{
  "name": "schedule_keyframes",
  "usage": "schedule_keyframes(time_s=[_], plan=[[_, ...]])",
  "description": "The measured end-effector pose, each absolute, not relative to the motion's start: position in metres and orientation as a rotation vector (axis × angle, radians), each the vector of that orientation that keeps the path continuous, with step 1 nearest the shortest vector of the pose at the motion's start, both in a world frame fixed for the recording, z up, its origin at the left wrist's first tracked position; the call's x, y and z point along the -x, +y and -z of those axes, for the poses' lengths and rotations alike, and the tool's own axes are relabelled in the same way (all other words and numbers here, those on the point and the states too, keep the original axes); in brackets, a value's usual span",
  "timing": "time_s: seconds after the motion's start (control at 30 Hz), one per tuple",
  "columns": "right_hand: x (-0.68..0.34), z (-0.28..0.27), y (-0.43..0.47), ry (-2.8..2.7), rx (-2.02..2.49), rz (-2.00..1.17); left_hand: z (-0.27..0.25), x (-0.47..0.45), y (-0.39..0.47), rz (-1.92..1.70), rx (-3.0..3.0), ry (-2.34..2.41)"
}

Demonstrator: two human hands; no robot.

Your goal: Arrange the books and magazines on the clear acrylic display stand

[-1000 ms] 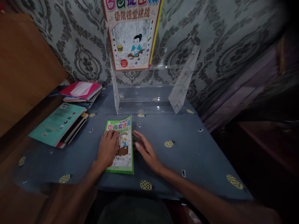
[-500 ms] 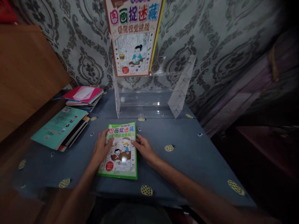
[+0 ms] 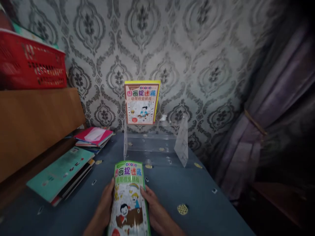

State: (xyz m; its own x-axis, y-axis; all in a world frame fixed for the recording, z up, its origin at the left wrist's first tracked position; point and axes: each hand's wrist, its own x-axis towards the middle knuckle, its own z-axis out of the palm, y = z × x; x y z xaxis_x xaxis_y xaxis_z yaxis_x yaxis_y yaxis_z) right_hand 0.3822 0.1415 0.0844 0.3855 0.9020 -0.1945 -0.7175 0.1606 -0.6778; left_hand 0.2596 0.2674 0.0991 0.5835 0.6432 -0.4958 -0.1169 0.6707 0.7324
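A green-bordered picture book (image 3: 129, 200) is held up in front of me, its cover facing me and bowed along its length. My left hand (image 3: 106, 200) grips its left edge, with the fingers mostly behind it. On the opposite edge my right hand (image 3: 154, 203) is closed, thumb on the cover. Beyond stands a clear acrylic display rack (image 3: 181, 141) with stepped shelves. Its top shelf bears a brown-bordered book (image 3: 140, 108) at the left, and a yellow-edged book (image 3: 157, 98) shows behind that one.
Two book stacks lie at the left: a teal-covered one (image 3: 60, 172) and a pink-topped one (image 3: 94, 135). A red basket (image 3: 31, 62) sits on a wooden cabinet (image 3: 39, 121). The blue patterned cloth (image 3: 197, 203) covers the table. A tied curtain (image 3: 248, 141) hangs at the right.
The green book has come up off the table in both hands and now bends. My view has tilted upward, showing more wall and the red basket.
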Motion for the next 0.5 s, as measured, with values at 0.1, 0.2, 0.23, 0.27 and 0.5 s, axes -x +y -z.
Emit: schedule_keyframes(time_s=[0.1, 0.2, 0.23, 0.27, 0.5], plan=[[-0.382, -0.077, 0.144, -0.314, 0.734, -1.235, -0.116, -0.271, 0.249, -0.375, -0.508, 0.684], [-0.385, -0.071, 0.147, -0.398, 0.728, -1.259, -0.121, -0.276, 0.243, -0.31, -0.395, 0.655], [-0.386, -0.069, 0.148, -0.417, 0.737, -1.251, -0.12, -0.277, 0.245, -0.305, -0.386, 0.656], [-0.387, -0.067, 0.149, -0.434, 0.75, -1.241, -0.117, -0.277, 0.247, -0.309, -0.388, 0.652], [-0.393, -0.066, 0.153, -0.519, 0.782, -1.141, -0.1, -0.278, 0.27, -0.358, -0.544, 0.564]])
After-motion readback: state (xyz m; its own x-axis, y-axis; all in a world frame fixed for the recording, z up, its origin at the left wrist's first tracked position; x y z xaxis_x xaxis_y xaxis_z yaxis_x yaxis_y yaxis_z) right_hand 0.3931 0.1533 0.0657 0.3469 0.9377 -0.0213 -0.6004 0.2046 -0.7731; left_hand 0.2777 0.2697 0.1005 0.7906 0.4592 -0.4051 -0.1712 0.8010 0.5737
